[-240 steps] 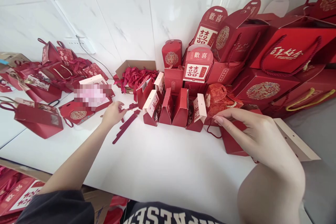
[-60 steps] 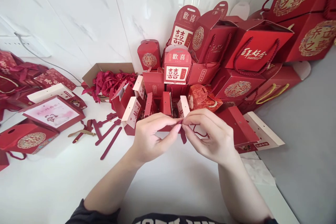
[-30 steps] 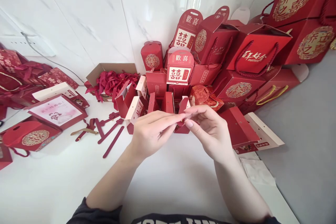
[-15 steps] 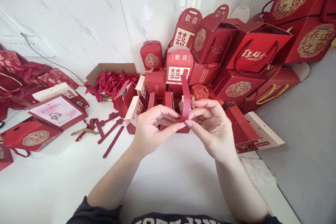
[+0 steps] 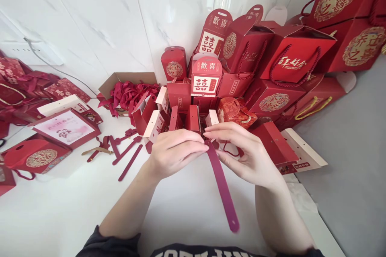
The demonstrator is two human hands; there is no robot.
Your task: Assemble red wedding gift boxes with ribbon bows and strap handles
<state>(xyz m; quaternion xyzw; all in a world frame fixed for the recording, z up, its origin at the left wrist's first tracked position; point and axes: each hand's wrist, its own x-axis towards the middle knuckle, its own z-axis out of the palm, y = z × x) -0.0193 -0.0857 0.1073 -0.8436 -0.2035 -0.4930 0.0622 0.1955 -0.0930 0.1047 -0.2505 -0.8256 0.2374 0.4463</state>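
A dark red strap (image 5: 221,186) hangs down toward me from between my hands. Its near end is rounded and has a small hole. My left hand (image 5: 176,152) is closed, its fingertips pressed together at the strap's upper end. From the other side, my right hand (image 5: 243,150) pinches that same end with curved fingers and thumb. The fingers cover the upper end itself. Just beyond my hands stand small red gift boxes (image 5: 193,118) with punched top flaps. Further left on the table lie several loose red straps (image 5: 130,163), one of them with a flower shape.
An open cardboard box (image 5: 147,77) of red ribbon stands by the tiled wall. Stacked red gift boxes (image 5: 291,62) with rope handles fill the back right. More red boxes (image 5: 39,156) and a framed card (image 5: 64,128) lie at the left. A grey surface (image 5: 356,148) borders the right.
The strap has swung from standing up above my hands to hanging down toward me. My fingers have shifted on its end, and my right hand has turned slightly.
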